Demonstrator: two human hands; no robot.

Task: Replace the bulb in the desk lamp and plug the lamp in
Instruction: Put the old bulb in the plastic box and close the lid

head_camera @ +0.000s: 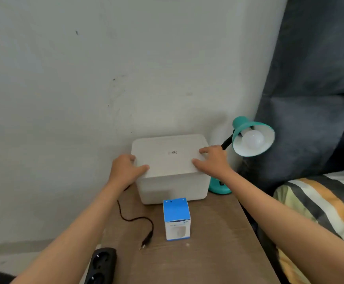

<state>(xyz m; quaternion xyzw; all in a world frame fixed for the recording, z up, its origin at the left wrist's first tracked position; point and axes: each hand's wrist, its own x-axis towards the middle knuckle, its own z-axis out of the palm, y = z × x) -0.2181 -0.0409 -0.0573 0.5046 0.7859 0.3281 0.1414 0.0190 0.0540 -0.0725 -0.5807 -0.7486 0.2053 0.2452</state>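
Observation:
A teal desk lamp (249,128) stands at the back right of the wooden table (208,253), with a white bulb (252,139) in its shade. Its black cord runs down the table's left side and ends in a loose plug (147,238). A blue and white bulb box (176,219) stands upright mid-table. Behind it sits a white lidded box (170,167). My left hand (126,169) grips the lid's left edge, thumb on top. My right hand (214,159) grips the lid's right edge, next to the lamp's neck.
A black power strip (102,265) lies off the table's left front corner. A pale wall rises behind the table. A dark padded headboard (310,99) and a striped blanket (320,201) are at the right.

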